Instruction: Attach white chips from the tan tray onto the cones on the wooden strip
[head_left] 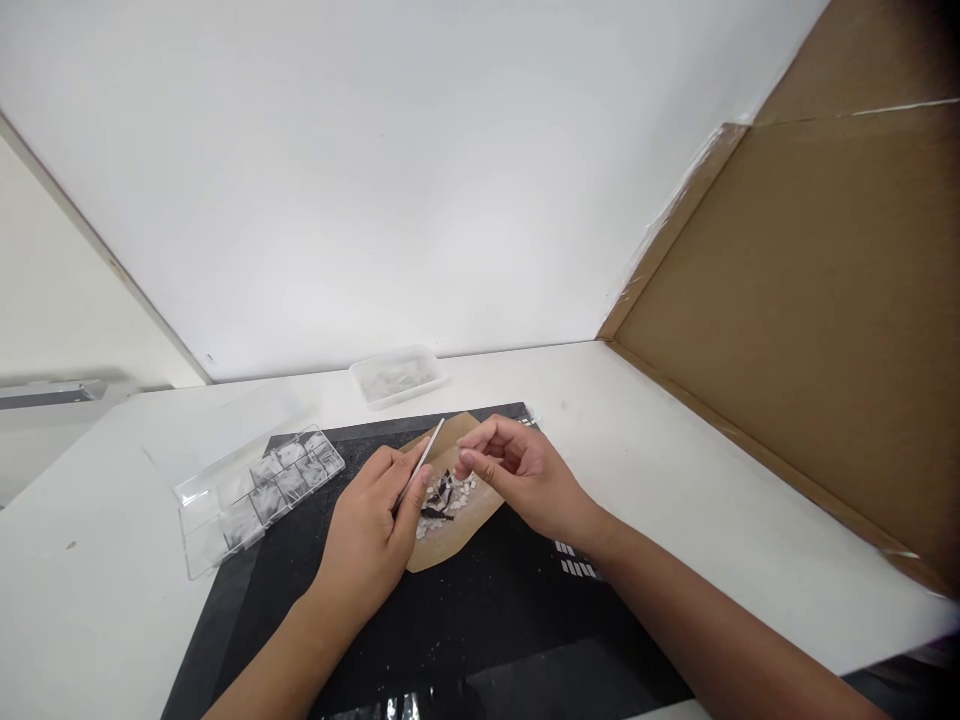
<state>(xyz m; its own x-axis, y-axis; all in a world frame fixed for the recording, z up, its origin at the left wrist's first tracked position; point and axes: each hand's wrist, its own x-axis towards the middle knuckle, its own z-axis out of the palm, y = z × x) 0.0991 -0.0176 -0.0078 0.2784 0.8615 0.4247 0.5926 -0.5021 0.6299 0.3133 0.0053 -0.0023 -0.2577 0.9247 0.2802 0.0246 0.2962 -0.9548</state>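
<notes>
My left hand (379, 520) is closed round a thin, flat, pale-edged strip (430, 448) that points up and away; its exact kind does not show. To the right, my right hand (521, 470) pinches thumb against fingertips, and whatever may be between them is too small to make out. Both hands are over a sheet of brown paper (442, 548). On that paper lie small white bits (429, 528) and dark scraps (437, 514), partly hidden behind my left hand.
The paper rests on a black mat (480, 620) on a white table (592, 400). Left of it stands a clear compartment box (259, 500) holding small bags. A translucent tub (397, 376) is near the white wall. A cardboard panel (795, 350) borders the right side.
</notes>
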